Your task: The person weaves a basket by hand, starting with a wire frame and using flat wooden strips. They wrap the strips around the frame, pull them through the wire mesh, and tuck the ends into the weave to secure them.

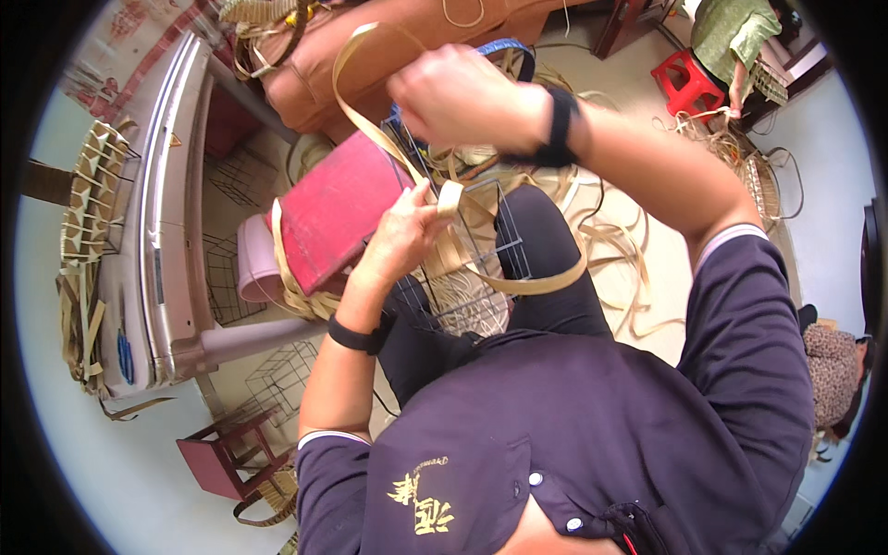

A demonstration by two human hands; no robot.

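Observation:
A wire frame (508,248) stands between my knees, with tan strips woven around part of it. At its near left side my left hand (403,233) is closed, pinching a flat tan strip (450,198) between thumb and fingers. My right hand (455,98) is raised above the frame's far side, blurred by motion. Its fingers look curled into a fist around the strip, which arcs up and over from the frame; the fingertips are hidden. Another length of strip (546,282) loops across the frame and my thigh.
A red-topped stool (338,211) stands left of the frame, with a pink bucket (257,257) beside it. Loose strips (638,268) litter the floor to the right. A grey machine or table (176,222) lies left. Another person (735,42) is near a red stool (686,85).

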